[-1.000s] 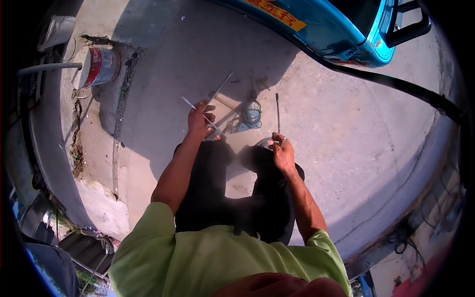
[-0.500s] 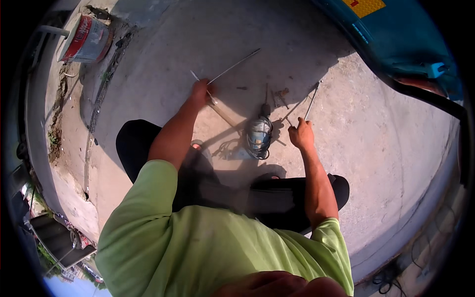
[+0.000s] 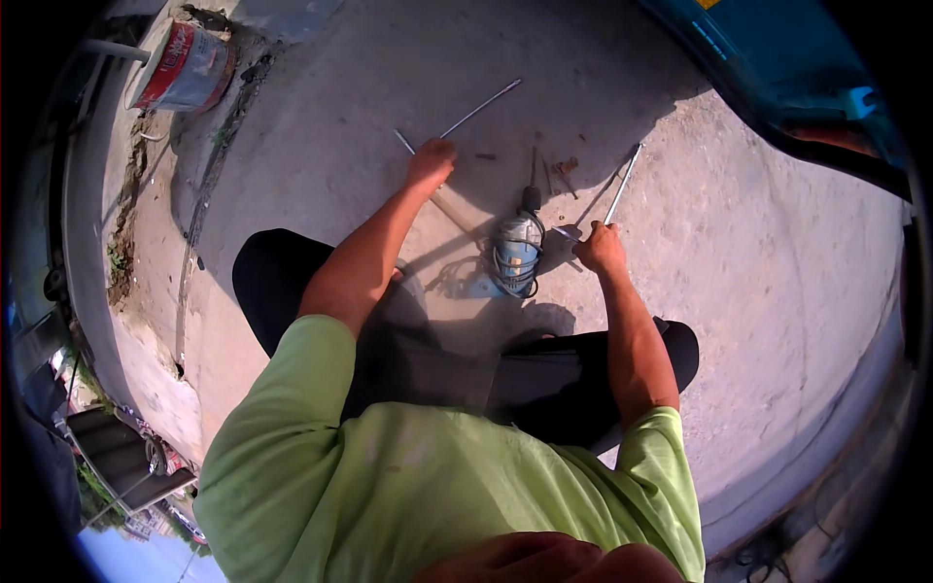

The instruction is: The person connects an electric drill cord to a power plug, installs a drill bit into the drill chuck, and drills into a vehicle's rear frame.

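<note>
A metal T-handle wrench (image 3: 483, 107) is gripped at its crossbar by my left hand (image 3: 432, 165), its long shaft slanting up to the right. My right hand (image 3: 603, 250) is closed on a second T-handle wrench (image 3: 625, 182), whose shaft points away from me and whose crossbar end sticks out to the left. Between the hands a blue and silver power drill (image 3: 518, 255) lies on the concrete, its black cord wound around it. A wooden handle (image 3: 457, 214) lies between my left hand and the drill; its far part is unclear.
Several small metal bits (image 3: 559, 177) lie beyond the drill. A red and white bucket (image 3: 190, 66) stands at the far left beside cracked ground. A blue machine body (image 3: 777, 78) overhangs the far right. My bent knees flank the work spot.
My left hand has moved right and slightly away with its wrench. My right hand has shifted slightly right and away, still holding its wrench. The whole view has also shifted a little.
</note>
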The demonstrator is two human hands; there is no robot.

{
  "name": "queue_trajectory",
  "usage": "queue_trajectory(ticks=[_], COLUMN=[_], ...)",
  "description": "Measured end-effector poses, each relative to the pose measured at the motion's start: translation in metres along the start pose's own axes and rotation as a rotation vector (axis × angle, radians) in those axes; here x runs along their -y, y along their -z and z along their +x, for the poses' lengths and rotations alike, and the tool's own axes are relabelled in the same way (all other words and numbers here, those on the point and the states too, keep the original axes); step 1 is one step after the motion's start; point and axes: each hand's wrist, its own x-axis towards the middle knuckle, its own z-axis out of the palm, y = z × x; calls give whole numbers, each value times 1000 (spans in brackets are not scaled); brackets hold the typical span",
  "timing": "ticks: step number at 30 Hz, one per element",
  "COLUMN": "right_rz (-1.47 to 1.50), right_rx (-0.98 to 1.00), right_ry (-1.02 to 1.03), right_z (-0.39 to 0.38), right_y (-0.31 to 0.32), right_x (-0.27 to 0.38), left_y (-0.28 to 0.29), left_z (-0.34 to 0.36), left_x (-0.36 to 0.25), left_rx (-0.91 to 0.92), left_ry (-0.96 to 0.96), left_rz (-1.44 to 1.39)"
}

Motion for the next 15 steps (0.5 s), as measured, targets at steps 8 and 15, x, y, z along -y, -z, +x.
queue_trajectory(ticks=[8,15], right_rz=[-8,195], right_rx=[-50,92], right_ry=[63,213], right_z=[-9,-12], right_y=[3,-11], right_x=[13,38], left_y=[-80,-115], left_z=[-44,-49], left_x=[-42,-37], left_rx=[449,521], left_ry=[2,102], left_rz=[427,406])
